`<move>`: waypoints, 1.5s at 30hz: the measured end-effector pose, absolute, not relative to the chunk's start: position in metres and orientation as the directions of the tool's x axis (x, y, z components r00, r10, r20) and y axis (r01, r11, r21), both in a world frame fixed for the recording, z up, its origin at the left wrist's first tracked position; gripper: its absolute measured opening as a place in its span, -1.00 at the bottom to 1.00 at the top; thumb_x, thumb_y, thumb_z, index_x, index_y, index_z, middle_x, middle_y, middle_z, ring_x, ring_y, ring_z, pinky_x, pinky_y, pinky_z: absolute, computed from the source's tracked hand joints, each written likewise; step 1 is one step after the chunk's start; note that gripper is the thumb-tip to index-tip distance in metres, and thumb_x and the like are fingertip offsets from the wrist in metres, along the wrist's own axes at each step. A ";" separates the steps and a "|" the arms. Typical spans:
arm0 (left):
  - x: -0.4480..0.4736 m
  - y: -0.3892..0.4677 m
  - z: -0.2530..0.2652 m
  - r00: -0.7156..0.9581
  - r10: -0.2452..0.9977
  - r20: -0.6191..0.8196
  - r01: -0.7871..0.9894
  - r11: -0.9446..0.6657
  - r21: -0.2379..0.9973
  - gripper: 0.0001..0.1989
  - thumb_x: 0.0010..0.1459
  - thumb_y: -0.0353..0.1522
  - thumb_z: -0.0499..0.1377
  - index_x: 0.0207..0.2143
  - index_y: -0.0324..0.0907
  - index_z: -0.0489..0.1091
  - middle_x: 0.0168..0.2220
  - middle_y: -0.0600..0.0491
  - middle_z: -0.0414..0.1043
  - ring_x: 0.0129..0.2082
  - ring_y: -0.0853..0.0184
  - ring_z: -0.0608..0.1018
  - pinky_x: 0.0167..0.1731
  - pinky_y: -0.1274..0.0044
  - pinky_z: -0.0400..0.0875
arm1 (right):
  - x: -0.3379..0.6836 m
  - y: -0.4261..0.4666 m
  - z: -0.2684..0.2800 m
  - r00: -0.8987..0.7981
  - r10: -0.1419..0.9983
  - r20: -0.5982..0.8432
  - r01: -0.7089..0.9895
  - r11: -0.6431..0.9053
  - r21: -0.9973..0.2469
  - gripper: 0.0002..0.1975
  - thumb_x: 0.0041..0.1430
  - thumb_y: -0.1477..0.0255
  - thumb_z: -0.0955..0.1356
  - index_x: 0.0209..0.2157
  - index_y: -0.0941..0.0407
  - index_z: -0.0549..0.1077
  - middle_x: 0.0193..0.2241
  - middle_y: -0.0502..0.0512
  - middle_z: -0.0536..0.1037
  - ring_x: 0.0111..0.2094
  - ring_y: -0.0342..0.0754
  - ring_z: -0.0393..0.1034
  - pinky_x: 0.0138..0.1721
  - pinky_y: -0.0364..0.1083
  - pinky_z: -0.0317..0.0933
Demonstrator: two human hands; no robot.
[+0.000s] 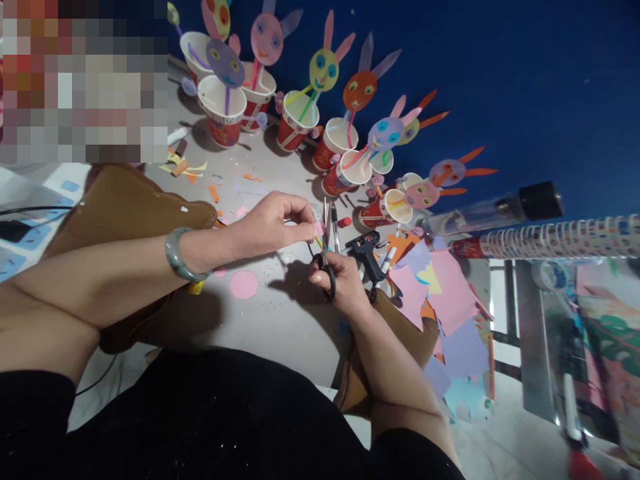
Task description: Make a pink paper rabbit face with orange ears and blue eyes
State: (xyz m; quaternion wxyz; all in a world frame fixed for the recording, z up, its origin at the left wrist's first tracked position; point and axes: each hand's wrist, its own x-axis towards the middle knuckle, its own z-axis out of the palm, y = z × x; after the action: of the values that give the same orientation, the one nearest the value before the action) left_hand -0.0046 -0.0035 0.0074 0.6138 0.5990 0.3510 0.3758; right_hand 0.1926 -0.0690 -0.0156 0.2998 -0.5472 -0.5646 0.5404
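My left hand pinches a small piece of pink paper between thumb and fingers. Just right of it, a pair of scissors points away from me, its black handles wrapped by the fingers of my right hand. The blades stand slightly apart beside the pink piece; whether they touch it I cannot tell. On the table below my left wrist lies a pink paper circle. A pen and a black glue gun lie just beyond and right of the scissors.
Several paper cups with rabbit-faced paper heads, such as the yellow one, line the back of the table. Coloured paper sheets pile up at right, under a long stack of cups. Paper scraps lie at left. Brown padding edges the table.
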 end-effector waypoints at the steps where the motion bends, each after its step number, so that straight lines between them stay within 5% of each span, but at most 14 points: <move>1: -0.004 -0.003 0.008 0.468 0.884 0.018 -0.039 0.000 0.999 -0.86 0.03 -0.37 0.29 -0.54 -0.21 0.45 -0.51 0.14 0.45 -0.44 0.47 0.43 -0.35 0.57 0.31 | 0.192 -0.069 -0.015 -0.222 0.941 -0.256 0.292 -0.186 -0.938 -0.37 -0.19 -0.15 0.56 -0.60 0.10 0.34 -0.67 -0.13 0.26 -0.58 -0.22 0.05 -0.51 -0.13 -0.02; 32: -0.005 -0.002 0.007 0.444 0.896 0.020 -0.009 -0.017 1.000 -0.85 0.09 -0.34 0.30 -0.50 -0.20 0.46 -0.46 0.11 0.48 -0.40 0.44 0.46 -0.32 0.55 0.34 | 0.191 -0.070 -0.018 -0.183 0.942 -0.282 0.320 -0.214 -0.923 -0.32 -0.19 -0.20 0.54 -0.64 0.07 0.23 -0.68 -0.14 0.19 -0.58 -0.23 0.01 -0.52 -0.13 -0.07; 45: -0.007 0.001 0.008 0.476 0.879 0.018 -0.018 -0.011 1.000 -0.88 0.04 -0.40 0.26 -0.53 -0.20 0.43 -0.49 0.12 0.46 -0.41 0.44 0.45 -0.31 0.55 0.34 | 0.190 -0.068 -0.012 -0.268 0.917 -0.296 0.304 -0.211 -0.929 -0.29 -0.28 -0.29 0.52 -0.56 0.09 0.36 -0.64 -0.08 0.31 -0.56 -0.20 0.10 -0.49 -0.12 0.01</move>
State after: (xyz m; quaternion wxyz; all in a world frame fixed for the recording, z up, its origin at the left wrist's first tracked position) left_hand -0.0067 0.0007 0.0078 0.6074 0.6075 0.3546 0.3691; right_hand 0.1905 -0.0680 -0.0123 0.2734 -0.5395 -0.5656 0.5606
